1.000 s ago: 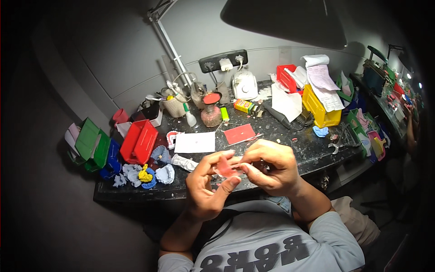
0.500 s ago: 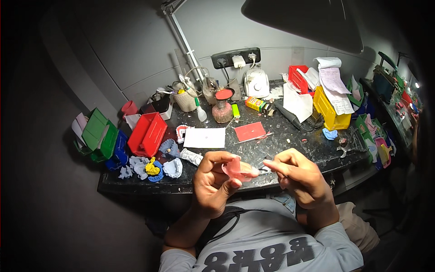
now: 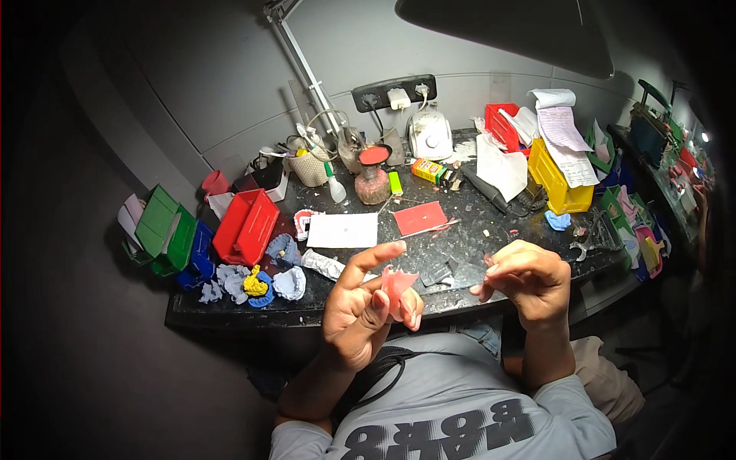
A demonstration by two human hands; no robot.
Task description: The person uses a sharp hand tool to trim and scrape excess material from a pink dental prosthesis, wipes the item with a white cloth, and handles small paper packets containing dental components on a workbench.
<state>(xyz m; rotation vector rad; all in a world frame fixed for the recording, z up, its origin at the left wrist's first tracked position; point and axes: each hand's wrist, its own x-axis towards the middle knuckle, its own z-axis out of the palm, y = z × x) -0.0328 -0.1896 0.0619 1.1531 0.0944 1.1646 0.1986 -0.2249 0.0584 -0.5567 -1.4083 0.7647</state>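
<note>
Above the front edge of the bench, a thin pink wax plate (image 3: 397,290) with a ragged upper edge is pinched between the thumb and fingers of my left hand (image 3: 351,313). Its index finger stretches up and away from the plate. Apart from it, on the right, my right hand (image 3: 537,285) is closed in a pinch at the fingertips. Something small and dark may be between those fingers, too small to make out. Behind and between the hands lies a grey block-like piece (image 3: 442,273) on the black bench.
A white pad (image 3: 343,230), red wax sheet (image 3: 420,218), and burner (image 3: 373,182) stand beyond my hands. Plaster casts (image 3: 290,284) and a red bin (image 3: 245,228) sit left. A handpiece (image 3: 485,190) and yellow bin (image 3: 560,184) stand right. A lamp shade (image 3: 506,31) hangs overhead.
My right hand has drawn away to the right from the pink plate. My left hand has turned the plate more upright and raised its index finger off it.
</note>
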